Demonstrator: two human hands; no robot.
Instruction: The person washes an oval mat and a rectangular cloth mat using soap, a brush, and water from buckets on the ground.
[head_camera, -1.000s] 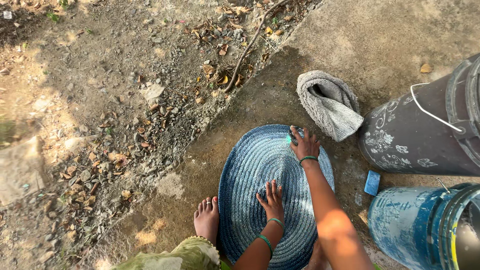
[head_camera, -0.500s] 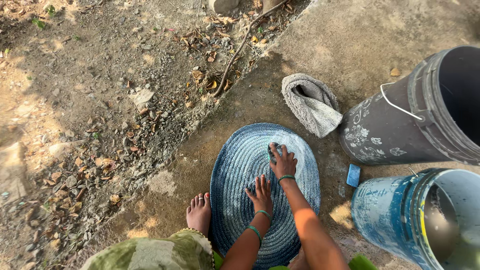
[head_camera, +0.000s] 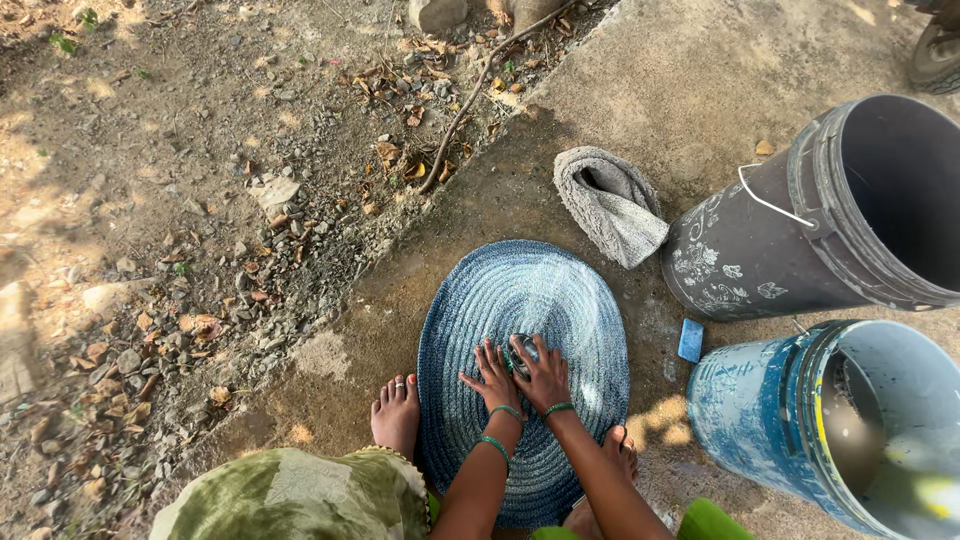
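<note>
Outdoor concrete slab (head_camera: 690, 60) beside gravel: blue oval braided mat (head_camera: 525, 300); left hand (head_camera: 490, 378) fingers spread flat; right hand (head_camera: 543, 375) fingers gripping scrub brush (head_camera: 522, 349); two buckets (head_camera: 800, 220) adjacent.

I see a wet concrete slab (head_camera: 640, 90) bordered by gravelly dirt (head_camera: 150, 200). On the slab lie an oval blue braided mat (head_camera: 520, 290), a crumpled grey cloth (head_camera: 610, 205), a small blue soap bar (head_camera: 690, 340), and two buckets, one dark (head_camera: 760, 260), one blue (head_camera: 760, 415).

No packages, labels, signs or screens.
</note>
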